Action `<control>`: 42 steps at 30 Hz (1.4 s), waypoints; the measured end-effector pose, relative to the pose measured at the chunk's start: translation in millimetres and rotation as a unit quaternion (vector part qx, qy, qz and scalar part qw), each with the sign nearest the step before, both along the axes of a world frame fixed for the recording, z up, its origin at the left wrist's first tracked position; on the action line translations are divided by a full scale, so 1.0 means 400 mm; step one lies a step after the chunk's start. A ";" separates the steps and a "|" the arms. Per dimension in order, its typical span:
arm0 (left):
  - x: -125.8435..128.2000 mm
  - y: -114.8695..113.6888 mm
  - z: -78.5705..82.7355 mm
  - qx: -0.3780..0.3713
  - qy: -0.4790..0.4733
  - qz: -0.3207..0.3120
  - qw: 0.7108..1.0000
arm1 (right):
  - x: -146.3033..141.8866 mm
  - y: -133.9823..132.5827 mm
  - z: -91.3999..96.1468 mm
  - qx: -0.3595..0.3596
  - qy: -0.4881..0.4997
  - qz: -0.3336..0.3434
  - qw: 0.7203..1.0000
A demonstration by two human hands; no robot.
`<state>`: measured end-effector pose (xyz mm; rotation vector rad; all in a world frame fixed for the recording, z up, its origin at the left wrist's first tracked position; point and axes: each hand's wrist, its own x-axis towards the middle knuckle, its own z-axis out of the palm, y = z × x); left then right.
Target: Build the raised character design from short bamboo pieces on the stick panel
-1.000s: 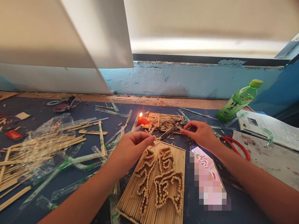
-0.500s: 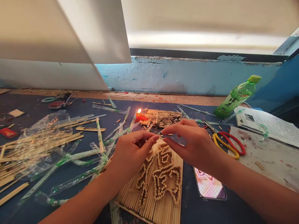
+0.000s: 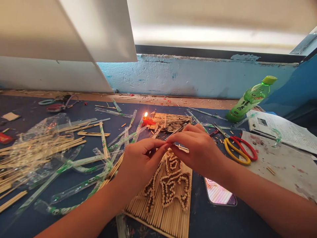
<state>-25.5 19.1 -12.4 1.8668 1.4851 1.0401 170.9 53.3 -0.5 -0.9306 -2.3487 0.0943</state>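
Observation:
My left hand (image 3: 142, 160) is closed in a pinch above the far end of a panel of wooden sticks (image 3: 173, 221). Whatever lies between its fingertips is too small to make out. My right hand (image 3: 200, 145) is also pinched, its fingertips meeting those of the left. A thin metallic tool (image 3: 177, 131) slants up from the right fingers; its full shape is hidden. Rows of small round wooden pieces (image 3: 173, 195) form raised outlines on the panel. Just beyond the hands lies a smaller, dark-stained stick panel (image 3: 170, 121), with a burning red candle (image 3: 148, 121) at its left.
Loose sticks (image 3: 64, 145) and clear plastic wrappers (image 3: 74, 163) cover the left side. To the right are red-and-yellow scissors (image 3: 237, 148), a lit phone (image 3: 220, 193), a green bottle (image 3: 250, 99) and papers (image 3: 292, 132). A blue wall (image 3: 185, 77) stands behind.
My right fingertips have moved left and now touch the left ones, where a small gap was before. The thin metallic tool now shows more clearly. The view has shifted slightly.

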 end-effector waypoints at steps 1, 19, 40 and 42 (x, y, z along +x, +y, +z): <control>0.000 -0.001 -0.001 0.006 -0.007 -0.008 1.000 | 0.003 0.003 0.004 0.001 0.000 0.001 1.000; -0.016 0.005 0.006 -0.039 -0.066 0.002 0.997 | 0.136 -0.067 0.050 -0.186 0.107 -0.021 0.976; -0.019 0.009 0.004 -0.029 -0.057 -0.044 0.997 | 0.106 -0.131 -0.010 -0.262 0.009 0.125 0.957; -0.018 0.007 0.006 -0.029 -0.037 -0.099 0.994 | 0.108 -0.130 -0.006 -0.267 0.019 0.123 0.956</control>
